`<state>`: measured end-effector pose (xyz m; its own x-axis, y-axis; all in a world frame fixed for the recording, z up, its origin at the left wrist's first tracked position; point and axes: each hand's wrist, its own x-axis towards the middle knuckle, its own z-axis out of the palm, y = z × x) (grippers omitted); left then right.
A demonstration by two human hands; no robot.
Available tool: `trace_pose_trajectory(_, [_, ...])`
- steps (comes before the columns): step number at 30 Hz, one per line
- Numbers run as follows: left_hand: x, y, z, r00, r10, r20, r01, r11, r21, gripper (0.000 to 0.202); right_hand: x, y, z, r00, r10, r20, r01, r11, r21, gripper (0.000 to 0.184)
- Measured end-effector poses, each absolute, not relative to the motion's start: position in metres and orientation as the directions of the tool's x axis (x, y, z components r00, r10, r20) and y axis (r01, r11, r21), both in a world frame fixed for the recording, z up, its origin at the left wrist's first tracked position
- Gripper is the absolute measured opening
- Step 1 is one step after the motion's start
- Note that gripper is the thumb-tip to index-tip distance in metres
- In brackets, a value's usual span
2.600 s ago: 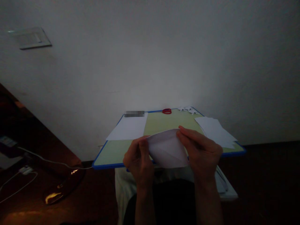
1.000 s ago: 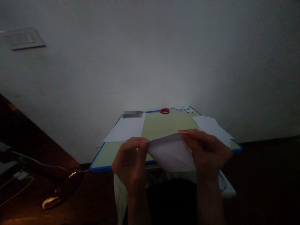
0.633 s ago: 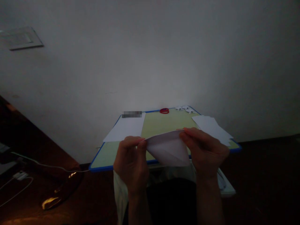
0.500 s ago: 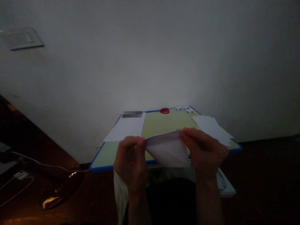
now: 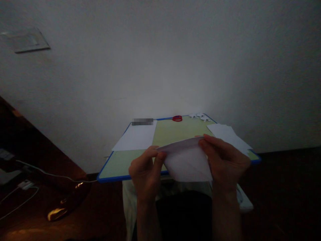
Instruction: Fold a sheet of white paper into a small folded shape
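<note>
A folded sheet of white paper (image 5: 187, 162) is held up between both hands, above the near edge of the table. My left hand (image 5: 147, 172) pinches its left corner between thumb and fingers. At the upper right corner, my right hand (image 5: 224, 160) grips the paper the same way. The top edge slopes up toward the right, and a faint diagonal crease crosses the face turned to me. What lies behind the paper is hidden.
The green table (image 5: 170, 132) has a blue rim. White sheets (image 5: 137, 137) lie left, more sheets (image 5: 228, 135) right. Red-handled scissors (image 5: 177, 118), white paper cut-outs (image 5: 199, 116) and a dark blurred object (image 5: 142, 122) sit along the back, before the wall (image 5: 160, 60). A white cable (image 5: 55, 175) hangs left.
Both hands and the paper have shifted slightly right in view. More of the paper's face is turned toward me. Both pinches stay on the paper.
</note>
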<state>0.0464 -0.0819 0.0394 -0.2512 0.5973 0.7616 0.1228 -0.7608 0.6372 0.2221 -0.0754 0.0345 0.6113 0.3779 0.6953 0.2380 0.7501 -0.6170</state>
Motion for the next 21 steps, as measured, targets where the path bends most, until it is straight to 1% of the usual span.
trace_pose_trajectory(3, [0.046, -0.083, 0.042, -0.253, 0.599, 0.760, 0.158, -0.749, 0.643, 0.016, 0.223, -0.076, 0.036, 0.602, 0.384, 0.700, 0.252, 0.741, -0.623, 0.018])
trace_pose_trajectory(7, [0.044, -0.083, 0.042, -0.254, 0.626, 0.737, 0.120, -0.736, 0.666, 0.017, 0.222, -0.078, 0.038, 0.622, 0.418, 0.662, 0.203, 0.731, -0.652, 0.018])
trace_pose_trajectory(9, [0.041, -0.083, 0.040, -0.196, 0.666, 0.720, 0.131, -0.710, 0.692, 0.017, 0.222, -0.080, 0.038, 0.627, 0.446, 0.639, 0.186, 0.711, -0.679, 0.018])
trace_pose_trajectory(12, [0.039, -0.083, 0.037, -0.096, 0.700, 0.707, 0.195, -0.684, 0.703, 0.014, 0.224, -0.079, 0.037, 0.621, 0.469, 0.628, 0.181, 0.693, -0.697, 0.018])
trace_pose_trajectory(14, [0.039, -0.082, 0.038, -0.086, 0.707, 0.702, 0.225, -0.672, 0.705, 0.009, 0.226, -0.078, 0.037, 0.605, 0.503, 0.617, 0.149, 0.690, -0.708, 0.018])
trace_pose_trajectory(16, [0.041, -0.082, 0.039, -0.109, 0.711, 0.694, 0.226, -0.663, 0.714, 0.010, 0.228, -0.075, 0.036, 0.568, 0.557, 0.607, 0.104, 0.683, -0.723, 0.018])
trace_pose_trajectory(18, [0.044, -0.081, 0.039, -0.147, 0.724, 0.674, 0.209, -0.643, 0.736, 0.016, 0.230, -0.073, 0.036, 0.497, 0.612, 0.615, 0.060, 0.683, -0.728, 0.018])
trace_pose_trajectory(21, [0.047, -0.078, 0.037, -0.273, 0.759, 0.591, 0.113, -0.585, 0.803, 0.031, 0.233, -0.073, 0.035, 0.357, 0.658, 0.663, -0.015, 0.713, -0.701, 0.031])
